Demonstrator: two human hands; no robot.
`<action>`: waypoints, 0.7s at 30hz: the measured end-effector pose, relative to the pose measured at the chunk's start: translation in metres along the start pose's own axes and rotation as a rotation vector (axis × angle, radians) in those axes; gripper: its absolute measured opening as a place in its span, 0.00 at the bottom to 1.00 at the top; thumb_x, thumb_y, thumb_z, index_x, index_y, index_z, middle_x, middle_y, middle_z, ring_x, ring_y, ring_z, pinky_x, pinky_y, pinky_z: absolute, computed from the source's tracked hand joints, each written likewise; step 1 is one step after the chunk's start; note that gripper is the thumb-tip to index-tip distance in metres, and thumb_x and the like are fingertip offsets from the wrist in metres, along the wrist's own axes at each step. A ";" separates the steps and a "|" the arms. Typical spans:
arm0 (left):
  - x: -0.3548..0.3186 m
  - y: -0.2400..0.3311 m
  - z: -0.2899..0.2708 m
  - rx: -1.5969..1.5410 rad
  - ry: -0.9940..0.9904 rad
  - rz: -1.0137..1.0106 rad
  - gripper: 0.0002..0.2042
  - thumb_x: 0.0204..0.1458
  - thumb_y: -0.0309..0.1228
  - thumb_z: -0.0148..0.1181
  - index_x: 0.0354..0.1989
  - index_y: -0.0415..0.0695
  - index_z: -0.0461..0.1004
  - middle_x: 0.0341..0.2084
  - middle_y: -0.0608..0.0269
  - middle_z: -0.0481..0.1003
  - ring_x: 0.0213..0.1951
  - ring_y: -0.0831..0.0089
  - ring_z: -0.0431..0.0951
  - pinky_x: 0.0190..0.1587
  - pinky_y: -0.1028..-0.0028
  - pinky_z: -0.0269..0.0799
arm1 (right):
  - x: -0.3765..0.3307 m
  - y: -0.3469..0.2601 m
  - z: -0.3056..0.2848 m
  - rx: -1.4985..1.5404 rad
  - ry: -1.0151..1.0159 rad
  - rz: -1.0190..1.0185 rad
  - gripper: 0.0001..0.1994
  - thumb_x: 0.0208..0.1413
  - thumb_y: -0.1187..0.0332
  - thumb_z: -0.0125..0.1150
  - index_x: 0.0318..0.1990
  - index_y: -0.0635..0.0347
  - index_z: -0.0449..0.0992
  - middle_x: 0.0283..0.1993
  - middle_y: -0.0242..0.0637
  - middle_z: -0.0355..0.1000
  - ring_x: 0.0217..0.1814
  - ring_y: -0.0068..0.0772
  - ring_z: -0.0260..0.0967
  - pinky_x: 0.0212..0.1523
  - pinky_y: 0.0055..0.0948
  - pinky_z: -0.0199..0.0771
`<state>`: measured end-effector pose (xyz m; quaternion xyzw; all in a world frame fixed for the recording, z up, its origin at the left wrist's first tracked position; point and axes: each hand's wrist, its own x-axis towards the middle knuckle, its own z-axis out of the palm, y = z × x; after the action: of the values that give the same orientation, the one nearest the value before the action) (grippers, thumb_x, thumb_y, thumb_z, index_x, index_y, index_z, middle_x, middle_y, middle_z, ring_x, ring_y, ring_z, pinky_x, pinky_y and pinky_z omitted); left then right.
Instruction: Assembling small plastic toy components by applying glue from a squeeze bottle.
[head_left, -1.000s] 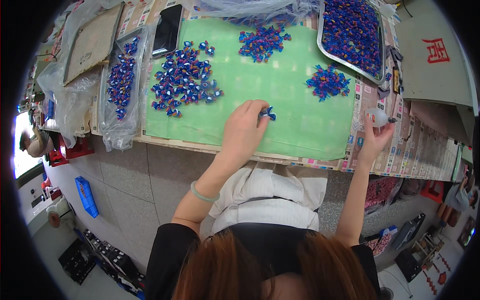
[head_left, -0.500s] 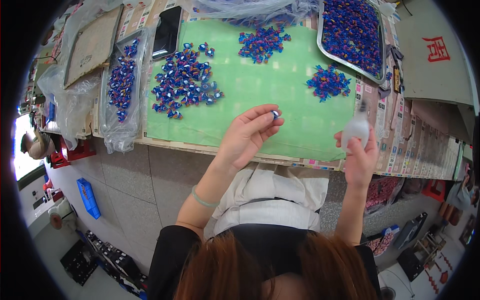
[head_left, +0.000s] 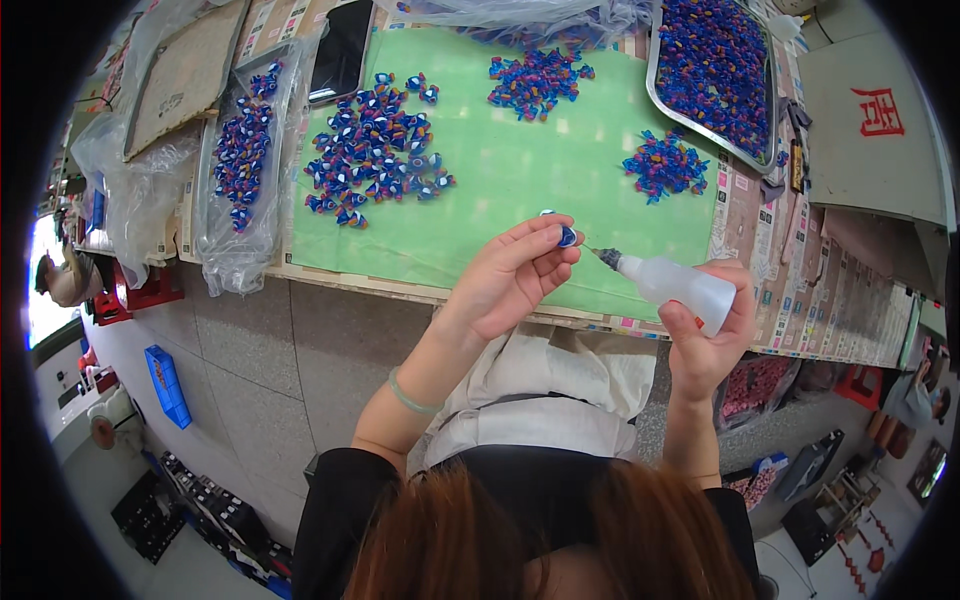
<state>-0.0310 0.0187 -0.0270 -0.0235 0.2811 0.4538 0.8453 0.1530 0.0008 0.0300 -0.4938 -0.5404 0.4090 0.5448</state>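
My left hand pinches a small blue-and-white plastic piece between thumb and fingertips, above the green sheet. A milky white squeeze bottle with a dark collar and thin needle tip lies tilted in my right hand, whose fingers wrap its base. The needle points left at the blue piece; whether it touches, I cannot tell. To the left on the sheet is a pile of blue pieces with white parts. Smaller piles of blue and orange pieces lie at the back and at the right.
A metal tray full of blue and orange pieces stands at the back right. Further left are a black phone, a plastic-lined tray of pieces and a flat board. A plastic bag lies along the back.
The bottle has swung from upright to tilted left, bringing its needle tip beside the piece in my left hand. My left hand has shifted slightly right, still pinching the piece.
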 end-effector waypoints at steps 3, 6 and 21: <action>0.001 0.000 -0.001 -0.010 -0.014 -0.012 0.10 0.49 0.25 0.47 0.40 0.38 0.64 0.33 0.58 0.70 0.33 0.76 0.72 0.36 0.79 0.70 | 0.000 -0.001 0.003 -0.013 -0.004 0.056 0.17 0.35 0.71 0.65 0.31 0.62 0.63 0.31 0.32 0.58 0.32 0.21 0.55 0.34 0.18 0.54; 0.002 0.000 -0.001 -0.007 -0.029 -0.016 0.09 0.49 0.25 0.47 0.40 0.38 0.64 0.33 0.58 0.70 0.32 0.76 0.72 0.36 0.79 0.70 | 0.001 0.001 0.003 -0.028 0.001 0.040 0.16 0.35 0.72 0.65 0.31 0.62 0.63 0.30 0.31 0.58 0.31 0.21 0.55 0.34 0.17 0.54; 0.002 -0.002 -0.001 0.018 -0.026 -0.010 0.10 0.50 0.25 0.46 0.40 0.37 0.64 0.33 0.58 0.70 0.32 0.76 0.72 0.36 0.79 0.70 | 0.001 -0.001 -0.001 0.017 0.014 0.124 0.14 0.37 0.73 0.62 0.31 0.63 0.63 0.31 0.32 0.60 0.31 0.20 0.57 0.33 0.16 0.56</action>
<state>-0.0286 0.0189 -0.0297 -0.0113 0.2740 0.4471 0.8514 0.1538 0.0018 0.0310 -0.5248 -0.5015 0.4430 0.5262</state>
